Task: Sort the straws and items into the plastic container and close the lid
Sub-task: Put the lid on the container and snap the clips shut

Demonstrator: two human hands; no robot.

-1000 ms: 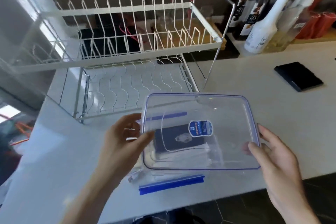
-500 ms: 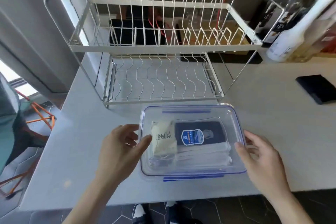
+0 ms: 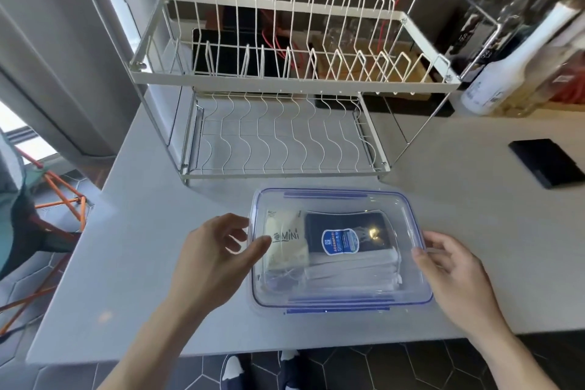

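Note:
A clear plastic container (image 3: 421, 291) with blue trim stands near the counter's front edge, and its clear lid (image 3: 392, 215) lies flat on top. Through the lid I see a cream packet marked MINI (image 3: 286, 247), a dark flat item (image 3: 373, 225) behind a blue sticker, and a stack of white wrapped pieces (image 3: 351, 271). My left hand (image 3: 215, 260) is at the container's left side, thumb lying on the lid, fingers curled at the rim. My right hand (image 3: 456, 272) is at the right side, with its fingertips on the lid's right edge.
A white two-tier wire dish rack (image 3: 285, 82) stands just behind the container. A black flat object (image 3: 547, 163) lies on the counter at the right. Bottles (image 3: 512, 73) crowd the back right. The counter's front edge (image 3: 285, 347) runs below my hands. An orange-legged stool (image 3: 63, 199) is at the left.
The lid, held tilted above the container a second ago, has come down flat onto it. Both hands stay at its left and right edges. The view has shifted down and left.

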